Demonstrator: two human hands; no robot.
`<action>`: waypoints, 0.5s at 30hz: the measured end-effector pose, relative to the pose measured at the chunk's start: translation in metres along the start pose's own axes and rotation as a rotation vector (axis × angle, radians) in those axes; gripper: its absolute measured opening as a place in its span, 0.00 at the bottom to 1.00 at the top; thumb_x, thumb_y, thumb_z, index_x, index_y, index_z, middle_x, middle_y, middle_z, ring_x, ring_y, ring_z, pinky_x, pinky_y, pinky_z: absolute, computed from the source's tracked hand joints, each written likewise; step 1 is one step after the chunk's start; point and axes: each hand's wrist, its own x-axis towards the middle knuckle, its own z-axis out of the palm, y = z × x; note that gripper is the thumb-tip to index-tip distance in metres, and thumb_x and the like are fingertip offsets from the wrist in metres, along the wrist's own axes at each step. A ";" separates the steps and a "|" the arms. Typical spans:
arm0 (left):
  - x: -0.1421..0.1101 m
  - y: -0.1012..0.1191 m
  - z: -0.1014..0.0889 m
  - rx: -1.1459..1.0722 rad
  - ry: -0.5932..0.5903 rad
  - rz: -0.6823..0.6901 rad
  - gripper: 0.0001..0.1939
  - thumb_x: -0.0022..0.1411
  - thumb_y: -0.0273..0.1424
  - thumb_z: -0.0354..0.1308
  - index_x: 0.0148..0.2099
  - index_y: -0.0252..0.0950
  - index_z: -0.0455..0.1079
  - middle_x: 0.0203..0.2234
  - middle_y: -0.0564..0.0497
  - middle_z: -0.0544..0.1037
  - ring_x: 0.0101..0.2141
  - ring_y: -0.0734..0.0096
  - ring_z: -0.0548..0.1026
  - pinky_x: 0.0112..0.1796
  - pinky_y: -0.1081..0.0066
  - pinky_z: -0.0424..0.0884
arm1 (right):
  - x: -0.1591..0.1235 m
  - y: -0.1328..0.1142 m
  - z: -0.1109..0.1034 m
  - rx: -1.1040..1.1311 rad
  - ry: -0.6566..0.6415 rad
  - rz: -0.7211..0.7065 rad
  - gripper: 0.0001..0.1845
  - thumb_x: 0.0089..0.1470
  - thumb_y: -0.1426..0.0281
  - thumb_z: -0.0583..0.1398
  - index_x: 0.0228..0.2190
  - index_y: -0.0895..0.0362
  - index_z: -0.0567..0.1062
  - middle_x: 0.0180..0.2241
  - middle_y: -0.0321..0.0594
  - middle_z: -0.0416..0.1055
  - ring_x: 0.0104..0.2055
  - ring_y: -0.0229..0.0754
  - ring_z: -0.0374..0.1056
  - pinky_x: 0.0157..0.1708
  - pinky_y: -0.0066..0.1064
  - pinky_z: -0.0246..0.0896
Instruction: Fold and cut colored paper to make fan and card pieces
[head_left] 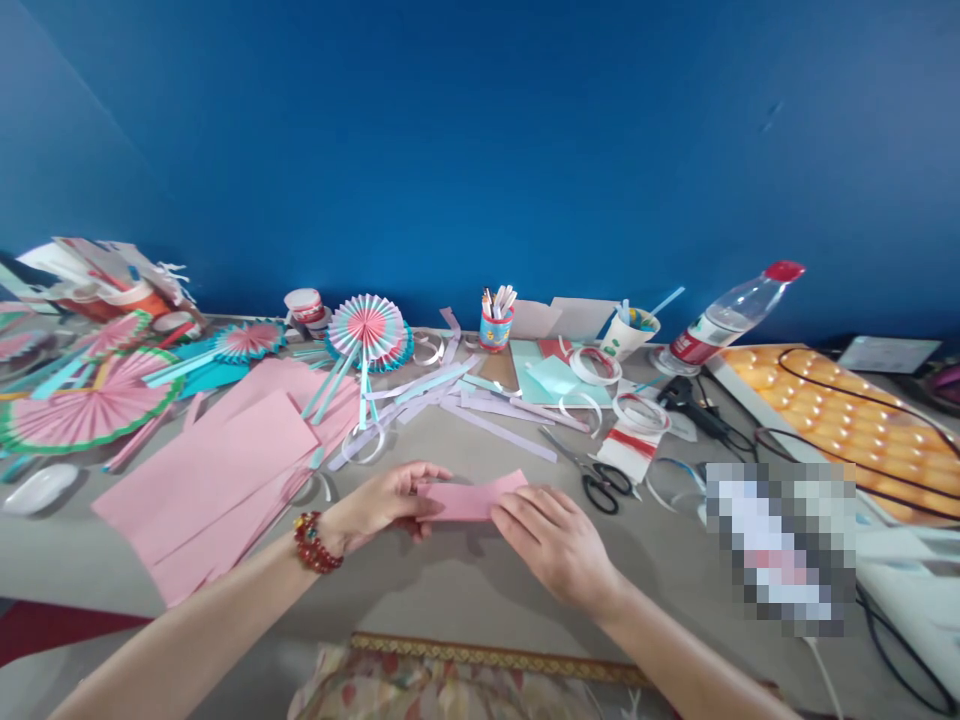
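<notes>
Pink paper strip (466,502) is to the left of the scissors (604,488), and on the person's side of them, stretched between two bare hands. The left hand (391,503) has its end pinched, thumb on top and fingers behind. The right hand (553,535) is closed over the other end, fingertips on the paper; can't see where that thumb is, tbh. So both are clamped on it, with a bit of strip showing between them.

Handling-wise, it looks super light and kinda soft, maybe a little springy since the top edge bows up near the right fingers. Doesn't look slippery, more of a matte craft paper. Probably creases if squeezed mid-span and could tear if yanked, so a light pinch right at the short ends seems best, middle left alone. Can't tell if it's one layer or folded.

Bigger pink sheets (225,470) lie well off to the left of the scissors, and lilac strips (499,428) sit just left of the blades.
</notes>
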 end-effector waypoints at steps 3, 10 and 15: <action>-0.007 -0.003 0.001 0.487 0.265 0.283 0.21 0.67 0.42 0.53 0.57 0.38 0.64 0.41 0.45 0.75 0.37 0.64 0.76 0.38 0.65 0.74 | -0.001 0.002 0.002 -0.004 0.008 0.010 0.13 0.63 0.76 0.52 0.41 0.57 0.76 0.37 0.42 0.76 0.42 0.43 0.66 0.42 0.35 0.58; -0.018 -0.005 0.027 1.566 0.471 0.831 0.11 0.67 0.33 0.55 0.51 0.38 0.69 0.49 0.45 0.73 0.51 0.57 0.68 0.49 0.59 0.64 | -0.001 0.001 0.009 0.027 0.014 0.021 0.14 0.64 0.75 0.51 0.40 0.58 0.77 0.36 0.43 0.75 0.39 0.43 0.65 0.39 0.34 0.59; -0.010 -0.012 0.027 1.653 0.390 0.848 0.08 0.68 0.24 0.50 0.41 0.33 0.70 0.38 0.47 0.74 0.41 0.63 0.69 0.43 0.63 0.65 | -0.001 -0.002 0.009 0.048 -0.001 0.020 0.13 0.63 0.75 0.52 0.42 0.59 0.76 0.36 0.43 0.74 0.39 0.43 0.65 0.39 0.34 0.60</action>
